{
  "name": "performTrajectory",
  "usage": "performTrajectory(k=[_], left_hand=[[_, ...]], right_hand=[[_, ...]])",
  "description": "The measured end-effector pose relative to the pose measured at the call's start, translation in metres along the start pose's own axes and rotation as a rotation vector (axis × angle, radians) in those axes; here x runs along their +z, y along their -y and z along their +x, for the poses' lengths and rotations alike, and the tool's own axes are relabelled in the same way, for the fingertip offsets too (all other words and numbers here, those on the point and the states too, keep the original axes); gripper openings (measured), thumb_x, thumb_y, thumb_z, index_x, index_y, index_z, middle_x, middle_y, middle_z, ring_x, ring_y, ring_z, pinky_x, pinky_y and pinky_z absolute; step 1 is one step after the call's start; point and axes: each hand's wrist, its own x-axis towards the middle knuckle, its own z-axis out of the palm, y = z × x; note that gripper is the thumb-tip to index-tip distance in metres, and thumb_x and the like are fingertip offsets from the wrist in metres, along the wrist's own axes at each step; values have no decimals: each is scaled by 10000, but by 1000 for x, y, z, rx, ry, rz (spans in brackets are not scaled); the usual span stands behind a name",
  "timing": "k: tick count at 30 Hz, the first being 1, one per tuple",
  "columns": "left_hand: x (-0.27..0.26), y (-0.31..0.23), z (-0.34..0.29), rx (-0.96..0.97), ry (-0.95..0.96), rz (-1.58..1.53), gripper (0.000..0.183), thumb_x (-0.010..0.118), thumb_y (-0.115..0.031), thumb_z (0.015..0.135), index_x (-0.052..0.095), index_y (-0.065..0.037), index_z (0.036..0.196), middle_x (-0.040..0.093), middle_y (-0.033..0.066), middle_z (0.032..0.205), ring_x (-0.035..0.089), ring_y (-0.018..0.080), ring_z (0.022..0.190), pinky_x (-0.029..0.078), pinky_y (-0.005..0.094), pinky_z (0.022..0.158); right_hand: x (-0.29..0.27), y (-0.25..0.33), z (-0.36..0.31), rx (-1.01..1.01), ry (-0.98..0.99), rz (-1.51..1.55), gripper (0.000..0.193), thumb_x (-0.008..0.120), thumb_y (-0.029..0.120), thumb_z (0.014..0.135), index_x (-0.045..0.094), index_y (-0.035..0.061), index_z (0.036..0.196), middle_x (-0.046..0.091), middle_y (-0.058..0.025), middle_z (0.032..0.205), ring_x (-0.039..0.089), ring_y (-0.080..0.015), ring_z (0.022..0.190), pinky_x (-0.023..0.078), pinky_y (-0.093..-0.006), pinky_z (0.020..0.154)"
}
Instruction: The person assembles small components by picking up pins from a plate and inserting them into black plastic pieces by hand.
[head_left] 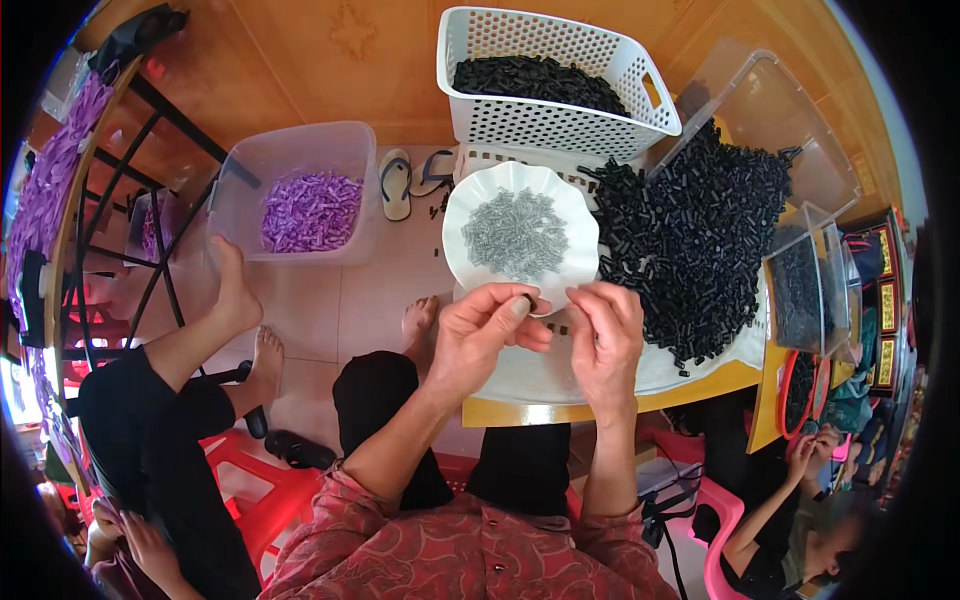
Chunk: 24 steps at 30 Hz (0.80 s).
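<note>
Just in front of a white scalloped plate [462, 212], my left hand [478, 335] is closed, pinching a small black tube-like piece [530, 299] between thumb and fingers. My right hand [608, 338] is beside it, thumb and fingers drawn together near the plate's edge; whatever they hold, if anything, is too small to make out. Small clear pieces [515, 235] lie heaped in the plate. A large pile of short black tubes [700, 240] spreads over the white cloth [655, 378] to the right of the plate.
A white perforated basket [570, 125] of black pieces stands behind the plate. Clear bins [800, 130] rise at the right. On the floor at left are a translucent tub [365, 215] of purple pieces and slippers [396, 185]. Other people sit on both sides.
</note>
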Motion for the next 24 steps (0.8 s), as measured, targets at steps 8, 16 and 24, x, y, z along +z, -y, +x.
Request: performTrajectory(k=[8, 16, 24], left_hand=[[-15, -3, 6, -63, 3, -233, 262, 477, -127, 983, 558, 16, 1187, 654, 154, 1013, 673, 188, 775, 586, 337, 696], [-13, -3, 7, -88, 48, -271, 264, 477, -112, 980, 560, 7, 1201, 650, 153, 1028, 667, 178, 791, 578, 328, 713], [-11, -5, 5, -78, 104, -239, 262, 473, -77, 976, 563, 15, 1204, 638, 133, 1037, 642, 163, 803, 549, 308, 728]], right_hand=[[15, 0, 20, -121, 163, -286, 244, 697, 104, 759, 656, 66, 996, 603, -18, 1025, 504, -217, 1005, 307, -442, 937], [14, 0, 22, -120, 202, -300, 216, 654, 19, 739, 659, 59, 951, 600, -19, 1003, 499, -226, 1030, 285, -482, 985], [16, -3, 32, -131, 237, -214, 164, 651, -15, 697, 636, 66, 839, 567, -42, 909, 503, -238, 943, 296, -481, 976]])
